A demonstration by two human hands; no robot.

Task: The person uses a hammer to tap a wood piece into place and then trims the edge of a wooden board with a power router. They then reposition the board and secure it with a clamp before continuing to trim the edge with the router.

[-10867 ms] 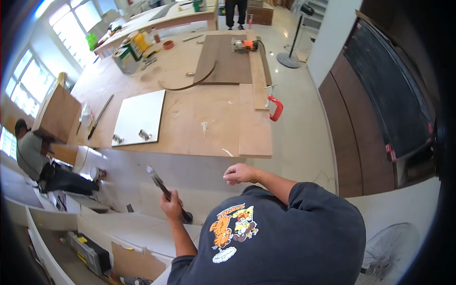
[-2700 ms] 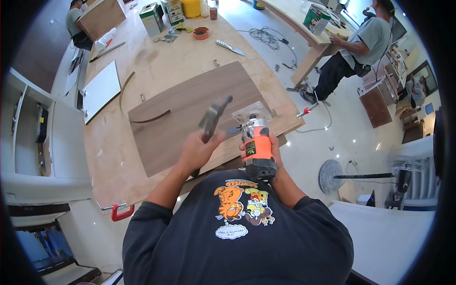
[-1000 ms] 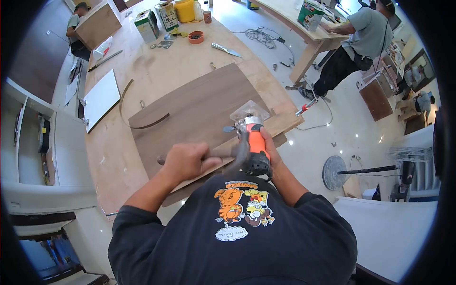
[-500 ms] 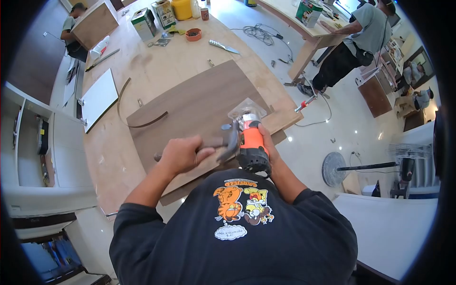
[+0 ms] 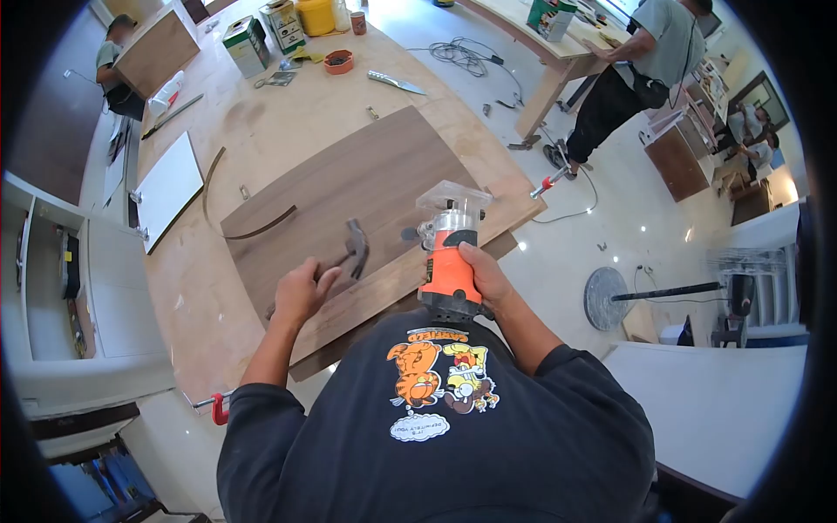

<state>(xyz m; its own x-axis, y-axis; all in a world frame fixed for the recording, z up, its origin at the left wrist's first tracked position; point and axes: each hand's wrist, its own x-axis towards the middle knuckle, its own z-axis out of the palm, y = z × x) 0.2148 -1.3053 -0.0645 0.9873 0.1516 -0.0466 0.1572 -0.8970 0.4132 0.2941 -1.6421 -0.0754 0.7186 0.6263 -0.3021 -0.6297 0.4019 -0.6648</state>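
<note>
An orange and black trim router [image 5: 452,261] with a clear plastic base stands out in front of my shirt. My right hand [image 5: 488,277] is wrapped round its right side. My left hand [image 5: 302,292] grips the handle of a hammer, whose dark head [image 5: 356,247] is over the brown wood-grain panel [image 5: 349,174], left of the router. A thin curved edging strip [image 5: 261,228] lies partly across the panel.
On the wooden table [image 5: 296,105] are a white board [image 5: 173,192], a knife [image 5: 397,83], an orange bowl [image 5: 338,62] and cans [image 5: 247,45]. Red clamps [image 5: 549,181] grip its edges. One person [image 5: 636,78] stands at another table; another [image 5: 116,70] is far left.
My left hand has moved the hammer left and away from the router. The router is now more upright and slightly further left. The whole view has shifted a little.
</note>
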